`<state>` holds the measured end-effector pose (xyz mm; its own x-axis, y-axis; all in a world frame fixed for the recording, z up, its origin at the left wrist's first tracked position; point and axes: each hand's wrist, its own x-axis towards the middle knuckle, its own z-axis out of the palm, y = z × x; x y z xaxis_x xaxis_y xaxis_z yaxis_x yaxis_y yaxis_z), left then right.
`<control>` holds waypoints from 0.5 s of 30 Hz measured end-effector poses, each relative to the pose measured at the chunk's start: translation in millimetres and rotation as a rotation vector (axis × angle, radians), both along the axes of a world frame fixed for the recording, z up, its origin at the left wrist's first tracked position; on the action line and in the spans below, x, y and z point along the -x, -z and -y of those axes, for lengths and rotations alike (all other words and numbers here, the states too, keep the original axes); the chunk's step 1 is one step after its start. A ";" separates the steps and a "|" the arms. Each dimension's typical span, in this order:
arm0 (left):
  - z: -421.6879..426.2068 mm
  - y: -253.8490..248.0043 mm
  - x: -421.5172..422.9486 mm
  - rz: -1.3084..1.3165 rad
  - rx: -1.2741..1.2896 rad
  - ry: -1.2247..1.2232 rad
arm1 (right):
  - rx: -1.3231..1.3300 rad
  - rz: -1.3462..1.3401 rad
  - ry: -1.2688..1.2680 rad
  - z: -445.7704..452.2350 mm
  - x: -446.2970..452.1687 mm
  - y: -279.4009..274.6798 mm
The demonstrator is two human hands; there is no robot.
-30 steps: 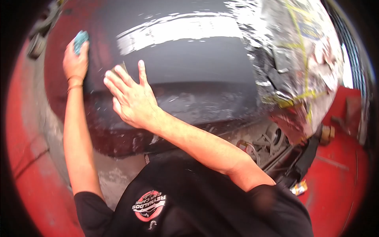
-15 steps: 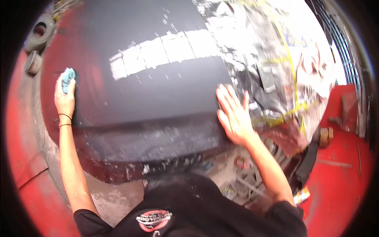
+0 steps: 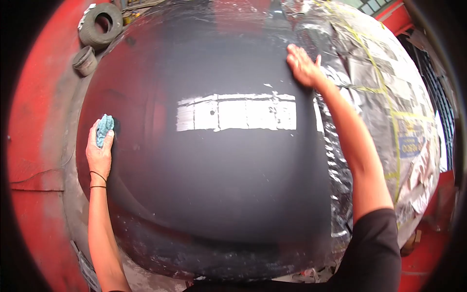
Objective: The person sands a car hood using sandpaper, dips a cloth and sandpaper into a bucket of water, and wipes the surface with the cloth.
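A large, glossy, dark car body panel fills the middle of the head view, with a bright window-shaped reflection on it. At its left side my left hand grips a crumpled blue-green cloth, which rests against the reddish-dark surface. Stretched far across the panel, my right hand lies with fingers extended and nothing held. It is at the upper right of the panel, close to the edge of the plastic masking sheet.
Newspaper masking with yellow tape covers the right side. A tire and a bucket stand on the floor at upper left. Red surfaces border the left, and a thin cable runs along there.
The view has moved forward over the panel. My right hand has slid from the near right part to the far right part. My left hand keeps the cloth at the left side.
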<state>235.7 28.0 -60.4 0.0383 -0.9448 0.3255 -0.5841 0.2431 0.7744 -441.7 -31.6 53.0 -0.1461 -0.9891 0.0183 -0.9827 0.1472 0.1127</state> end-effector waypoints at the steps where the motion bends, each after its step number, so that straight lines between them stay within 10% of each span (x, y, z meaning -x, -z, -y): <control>1: -0.6 -0.9 3.0 -0.015 -0.013 -0.003 | -0.018 0.027 0.018 44.5 17.1 0.9; 10: -4.3 -9.8 7.4 0.022 -0.033 -0.030 | -0.214 0.071 -0.556 -115.0 -91.1 -32.3; 15: -5.4 -11.2 12.8 -0.054 -0.041 -0.015 | -0.049 0.018 -0.325 82.2 -15.1 0.2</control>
